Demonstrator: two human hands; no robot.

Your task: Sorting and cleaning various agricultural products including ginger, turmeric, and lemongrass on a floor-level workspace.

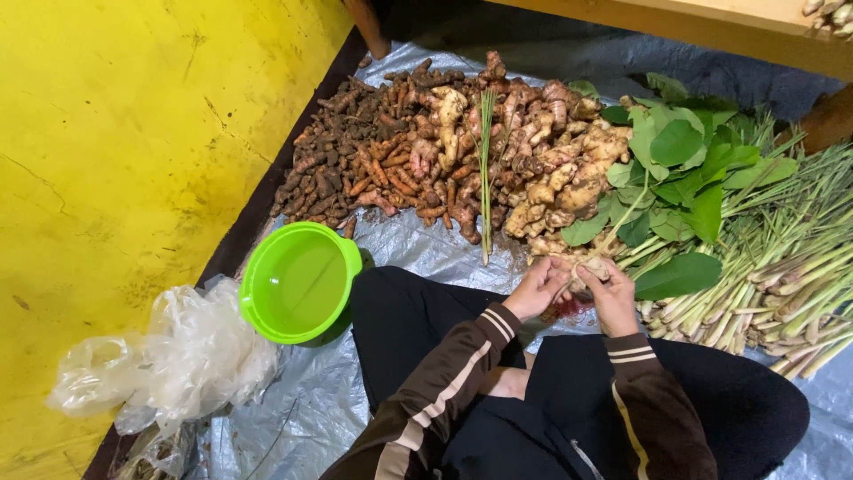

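My left hand (539,286) and my right hand (613,293) meet in front of my knees, both gripping a pale ginger root (590,267) between them. Something red shows just under the hands. Directly beyond lies a heap of ginger roots (560,178) and, further left, a pile of dark orange turmeric roots (373,160). A single lemongrass stalk (485,169) lies across the heaps. Both arms wear dark brown sleeves with cream stripes.
A green plastic bowl (298,283) stands by my left knee on the grey plastic sheet (418,244). Crumpled clear bags (169,356) lie beside the yellow wall (107,160). Green leaves (680,169) and bundled lemongrass (782,276) fill the right. A wooden bench (711,22) is at the back.
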